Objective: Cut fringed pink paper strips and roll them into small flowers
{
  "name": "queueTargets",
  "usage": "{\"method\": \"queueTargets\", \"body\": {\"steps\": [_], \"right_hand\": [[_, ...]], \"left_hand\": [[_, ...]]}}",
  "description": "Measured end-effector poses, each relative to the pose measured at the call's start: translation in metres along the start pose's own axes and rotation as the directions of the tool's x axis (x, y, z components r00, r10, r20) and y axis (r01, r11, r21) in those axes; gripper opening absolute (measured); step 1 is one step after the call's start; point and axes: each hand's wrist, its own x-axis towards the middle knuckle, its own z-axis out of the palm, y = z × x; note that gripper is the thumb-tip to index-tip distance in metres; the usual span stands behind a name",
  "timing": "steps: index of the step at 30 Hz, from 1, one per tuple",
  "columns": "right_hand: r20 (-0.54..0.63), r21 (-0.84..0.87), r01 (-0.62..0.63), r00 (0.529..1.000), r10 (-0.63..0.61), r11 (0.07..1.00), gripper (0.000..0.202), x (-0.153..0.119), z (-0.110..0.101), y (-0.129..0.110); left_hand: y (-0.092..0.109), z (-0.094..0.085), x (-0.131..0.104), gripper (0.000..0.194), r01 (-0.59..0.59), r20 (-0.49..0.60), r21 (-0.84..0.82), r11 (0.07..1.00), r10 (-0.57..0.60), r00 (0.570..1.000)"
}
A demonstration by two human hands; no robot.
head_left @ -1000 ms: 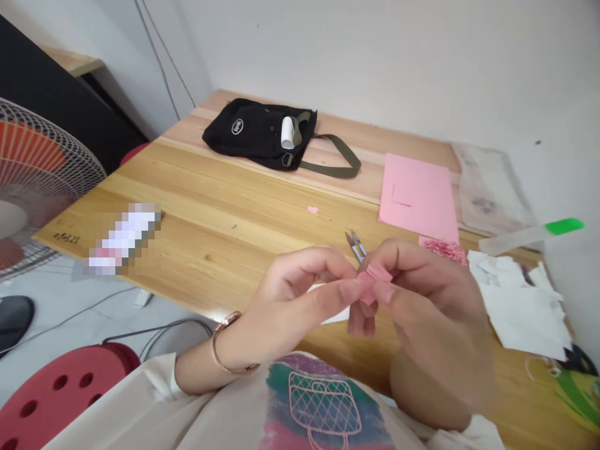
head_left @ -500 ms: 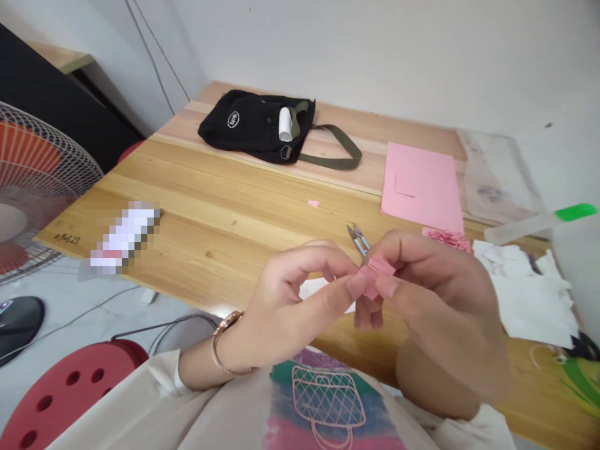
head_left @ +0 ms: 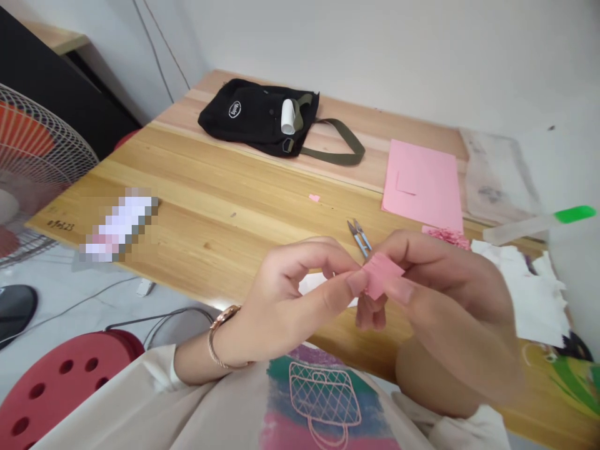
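Observation:
Between my two hands is a small piece of pink paper (head_left: 383, 275), with creases across it. My left hand (head_left: 304, 294) pinches its left edge between thumb and forefinger. On the other side, the thumb and fingers of my right hand (head_left: 445, 306) close on its right part. Just beyond my fingertips lie blue-handled thread snips (head_left: 360, 237), points facing away. A white sheet (head_left: 313, 282) shows partly behind my left hand. Past my right hand sits a bunch of thin pink paper strips (head_left: 447, 237).
Pink paper sheets (head_left: 422, 181) lie at the back right, near white paper scraps (head_left: 539, 300). A black bag (head_left: 257, 119) rests at the back of the wooden table (head_left: 197, 206). A pink scrap (head_left: 314, 197) lies mid-table. At left are a blurred-out object (head_left: 119, 228), a fan (head_left: 42, 150) and a red stool (head_left: 70, 381).
The pink paper has opened out flatter and shows more of its face. My right thumb has shifted slightly right and outward along it. The view has tilted a little.

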Motion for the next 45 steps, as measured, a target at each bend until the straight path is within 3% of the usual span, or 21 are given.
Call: {"method": "queueTargets", "body": {"steps": [11,16,28,45], "right_hand": [[0.007,-0.001,0.006,1.000,-0.006,1.000,0.019,-0.0045,-0.0020,-0.0026],[0.016,0.004,0.005,1.000,-0.005,1.000,0.019,-0.0053,-0.0025,-0.0030],[0.012,-0.021,-0.024,1.000,0.024,1.000,0.026,-0.0046,-0.0015,-0.0059],[0.060,-0.092,-0.006,0.998,0.011,0.996,0.025,-0.0078,-0.0060,-0.0062]], "left_hand": [[0.0032,-0.0032,-0.0020,0.020,-0.016,0.080,-0.014,1.000,0.017,0.997],[0.0028,-0.0033,-0.0027,0.013,-0.002,0.083,-0.023,1.000,0.004,0.997],[0.0039,0.0012,-0.0040,0.010,0.041,0.025,-0.012,0.999,-0.041,0.999],[0.0032,0.0002,-0.0046,0.013,0.019,-0.014,0.075,0.997,-0.018,1.000]]}}
